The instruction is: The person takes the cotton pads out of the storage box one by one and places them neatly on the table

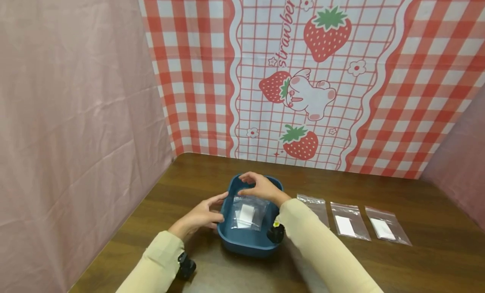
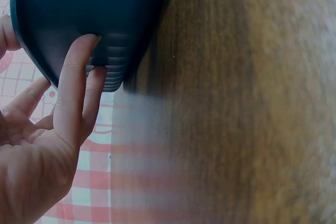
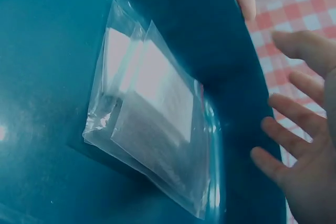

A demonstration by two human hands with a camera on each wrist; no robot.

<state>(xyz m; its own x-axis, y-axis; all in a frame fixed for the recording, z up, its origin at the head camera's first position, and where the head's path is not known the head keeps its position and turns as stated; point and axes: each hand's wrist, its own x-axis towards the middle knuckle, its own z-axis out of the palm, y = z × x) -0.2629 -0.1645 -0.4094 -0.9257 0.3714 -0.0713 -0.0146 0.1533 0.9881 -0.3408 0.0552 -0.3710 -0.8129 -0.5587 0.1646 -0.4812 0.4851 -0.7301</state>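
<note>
A blue plastic basin stands on the wooden table, with several clear zip bags holding white cards lying inside it. My left hand is at the basin's left side, its fingertips touching the outer wall in the left wrist view. Above the basin's far part hovers my right hand, fingers spread and loosely bent, with nothing held. In the right wrist view the right fingers lie apart from the bags, near the basin's wall.
To the right of the basin lie three more zip bags: one partly behind the right sleeve, a middle bag and a right bag, these two with white cards. A strawberry-print checked cloth hangs behind the table.
</note>
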